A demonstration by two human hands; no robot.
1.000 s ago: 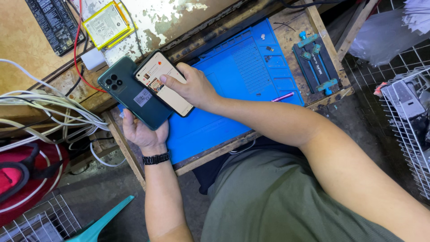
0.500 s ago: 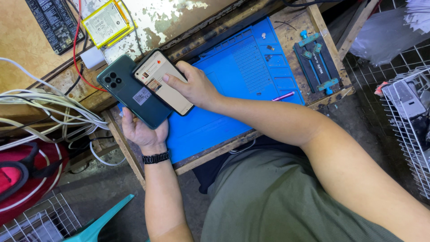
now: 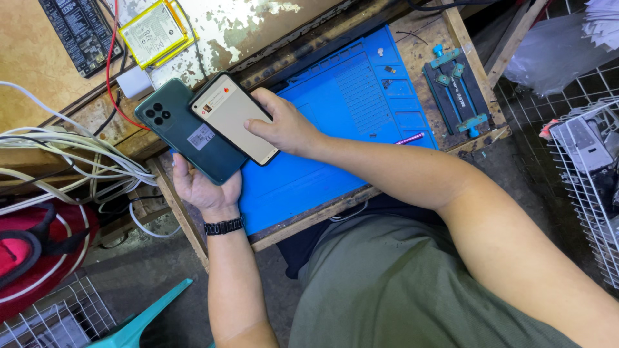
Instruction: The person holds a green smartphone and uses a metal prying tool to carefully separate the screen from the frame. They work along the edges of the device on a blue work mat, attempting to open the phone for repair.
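While your left hand [image 3: 203,187] holds the green phone [image 3: 187,132] back-up, your right hand [image 3: 284,125] grips the lit phone [image 3: 233,116]. Both phones are off the desk [image 3: 445,38]; neither is open yet.

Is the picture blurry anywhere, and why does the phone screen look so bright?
Head view: mostly sharp, with even, soft light and faint shadows. The lit phone in the right hand glows pale, so its screen looks washed out. The green phone on the left hand shows dull sheen, no hard glare. The blue mat is clear; edges bend slightly, as with a wide lens.
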